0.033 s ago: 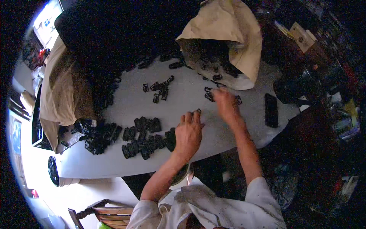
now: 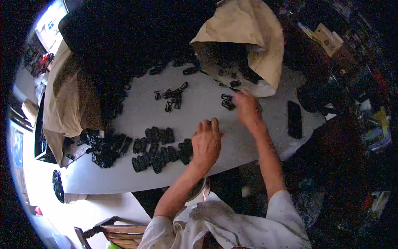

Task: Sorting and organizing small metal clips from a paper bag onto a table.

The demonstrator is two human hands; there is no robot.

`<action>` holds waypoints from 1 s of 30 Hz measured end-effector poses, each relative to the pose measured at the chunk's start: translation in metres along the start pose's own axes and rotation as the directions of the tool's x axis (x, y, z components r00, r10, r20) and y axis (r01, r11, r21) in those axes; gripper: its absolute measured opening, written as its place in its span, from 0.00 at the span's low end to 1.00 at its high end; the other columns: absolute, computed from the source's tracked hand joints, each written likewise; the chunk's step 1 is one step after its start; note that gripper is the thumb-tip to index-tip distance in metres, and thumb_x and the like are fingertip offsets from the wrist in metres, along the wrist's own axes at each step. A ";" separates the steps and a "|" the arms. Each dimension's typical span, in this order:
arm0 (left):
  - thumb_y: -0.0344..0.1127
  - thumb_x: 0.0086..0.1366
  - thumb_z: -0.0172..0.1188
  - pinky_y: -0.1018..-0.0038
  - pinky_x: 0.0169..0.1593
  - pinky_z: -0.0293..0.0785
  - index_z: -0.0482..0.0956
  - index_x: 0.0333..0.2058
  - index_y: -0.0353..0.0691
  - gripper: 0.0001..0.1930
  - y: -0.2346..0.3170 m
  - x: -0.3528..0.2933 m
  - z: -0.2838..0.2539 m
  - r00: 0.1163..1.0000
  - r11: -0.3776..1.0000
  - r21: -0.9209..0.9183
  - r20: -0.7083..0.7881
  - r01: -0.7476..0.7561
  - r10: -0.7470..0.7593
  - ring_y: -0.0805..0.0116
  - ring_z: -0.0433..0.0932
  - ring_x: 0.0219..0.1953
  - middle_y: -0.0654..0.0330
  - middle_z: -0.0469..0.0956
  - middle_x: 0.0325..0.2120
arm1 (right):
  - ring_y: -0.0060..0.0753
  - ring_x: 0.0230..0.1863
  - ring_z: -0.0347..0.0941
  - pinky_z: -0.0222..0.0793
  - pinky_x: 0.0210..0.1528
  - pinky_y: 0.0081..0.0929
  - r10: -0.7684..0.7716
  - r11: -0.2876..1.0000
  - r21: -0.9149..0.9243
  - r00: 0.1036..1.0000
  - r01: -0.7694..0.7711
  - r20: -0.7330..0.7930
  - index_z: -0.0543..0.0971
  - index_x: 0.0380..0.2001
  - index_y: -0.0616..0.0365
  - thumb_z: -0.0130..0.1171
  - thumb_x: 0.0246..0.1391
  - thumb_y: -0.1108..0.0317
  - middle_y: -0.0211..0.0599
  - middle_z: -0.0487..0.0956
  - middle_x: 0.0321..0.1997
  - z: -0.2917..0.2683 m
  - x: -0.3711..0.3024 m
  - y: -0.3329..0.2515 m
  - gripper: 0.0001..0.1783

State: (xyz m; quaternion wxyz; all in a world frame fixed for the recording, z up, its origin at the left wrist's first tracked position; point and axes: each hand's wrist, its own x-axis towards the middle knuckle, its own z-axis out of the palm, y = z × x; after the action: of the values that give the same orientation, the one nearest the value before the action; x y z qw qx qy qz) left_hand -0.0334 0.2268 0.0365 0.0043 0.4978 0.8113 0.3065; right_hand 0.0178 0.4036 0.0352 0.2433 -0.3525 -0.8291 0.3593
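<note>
My left hand [image 2: 206, 143] is over the near middle of the pale table, its fingers curled together. A bit of dark shows at its fingertips, probably a small black plastic part mostly hidden by the fingers. My right hand [image 2: 248, 110] reaches further out, slightly smeared, next to a few small black open-framed parts [image 2: 227, 102]; its fingertips are not clear. To the left of my left hand are stacked rows of black parts [image 2: 154, 155]. Beyond them lies a loose cluster of similar pieces [image 2: 173, 98].
A brown paper bag [image 2: 265, 54] lies with its mouth toward me at the back right, black parts inside. Another paper bag [image 2: 66, 99] stands at left beside a dark heap [image 2: 105, 151]. A black oblong object [image 2: 294, 120] rests at right. A wooden chair [image 2: 122, 232] is below the table.
My right hand has shifted slightly. The fingers of my left hand have turned a little, and the black piece at their tips shows less than before.
</note>
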 end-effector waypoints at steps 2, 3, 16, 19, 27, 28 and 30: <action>0.30 0.52 0.55 0.64 0.34 0.69 0.70 0.33 0.37 0.09 -0.001 0.010 0.021 0.997 0.985 0.171 -0.069 -0.006 0.018 0.55 0.68 0.36 0.54 0.67 0.32 | 0.53 0.34 0.71 0.66 0.33 0.42 0.361 0.854 0.373 0.929 -0.363 0.078 0.73 0.30 0.62 0.51 0.43 0.76 0.47 0.72 0.28 -0.004 0.021 0.010 0.07; 0.30 0.52 0.55 0.64 0.34 0.69 0.70 0.33 0.37 0.09 -0.003 0.013 0.028 0.997 0.985 0.170 -0.070 -0.012 0.024 0.55 0.68 0.36 0.54 0.67 0.32 | 0.52 0.34 0.71 0.66 0.32 0.42 0.065 0.979 -0.195 0.998 -0.065 -0.009 0.73 0.29 0.62 0.53 0.41 0.77 0.47 0.72 0.29 -0.004 0.026 0.019 0.08; 0.26 0.47 0.52 0.61 0.37 0.67 0.75 0.28 0.37 0.07 -0.042 0.022 0.065 0.971 0.960 -0.145 -0.057 -0.239 0.233 0.51 0.68 0.33 0.50 0.71 0.28 | 0.21 0.30 0.69 0.68 0.31 0.22 -0.090 0.862 0.503 0.995 0.060 0.036 0.72 0.29 0.61 0.56 0.46 0.74 0.30 0.71 0.29 -0.026 -0.024 0.038 0.06; 0.28 0.48 0.53 0.61 0.37 0.68 0.77 0.27 0.39 0.06 -0.049 0.024 0.070 0.977 0.960 -0.182 -0.044 -0.213 0.208 0.52 0.71 0.32 0.52 0.74 0.27 | 0.19 0.30 0.68 0.68 0.31 0.21 -0.072 0.851 0.526 0.989 -0.005 0.126 0.71 0.31 0.62 0.53 0.50 0.74 0.29 0.71 0.30 -0.021 -0.041 0.056 0.04; 0.31 0.49 0.56 0.63 0.33 0.68 0.77 0.26 0.39 0.05 -0.044 0.020 0.064 0.989 0.961 -0.236 -0.016 -0.144 0.145 0.52 0.70 0.30 0.52 0.73 0.25 | 0.35 0.34 0.72 0.68 0.36 0.29 -0.102 0.989 -0.103 0.995 0.103 0.021 0.71 0.35 0.61 0.54 0.45 0.78 0.36 0.73 0.32 -0.026 -0.070 0.048 0.11; 0.31 0.49 0.56 0.62 0.33 0.68 0.77 0.26 0.39 0.05 -0.049 0.020 0.066 0.981 0.959 -0.205 -0.027 -0.195 0.194 0.51 0.70 0.30 0.52 0.73 0.25 | 0.41 0.36 0.72 0.68 0.38 0.31 -0.164 0.936 -0.320 0.986 0.145 -0.034 0.72 0.36 0.61 0.56 0.43 0.78 0.39 0.73 0.33 -0.027 -0.071 0.042 0.13; 0.32 0.49 0.57 0.62 0.33 0.68 0.77 0.26 0.39 0.05 -0.056 0.019 0.069 0.971 0.956 -0.170 -0.034 -0.239 0.237 0.51 0.70 0.30 0.52 0.73 0.26 | 0.43 0.38 0.71 0.68 0.40 0.32 -0.192 0.925 -0.332 0.981 0.187 0.017 0.72 0.38 0.60 0.57 0.42 0.78 0.41 0.73 0.35 -0.032 -0.071 0.026 0.16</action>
State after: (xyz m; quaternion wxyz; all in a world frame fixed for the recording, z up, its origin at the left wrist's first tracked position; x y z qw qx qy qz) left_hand -0.0662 0.2583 -0.0418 0.0052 0.5875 0.7158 0.3774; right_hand 0.0943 0.3762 0.0240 0.2208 -0.3095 -0.9059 0.1865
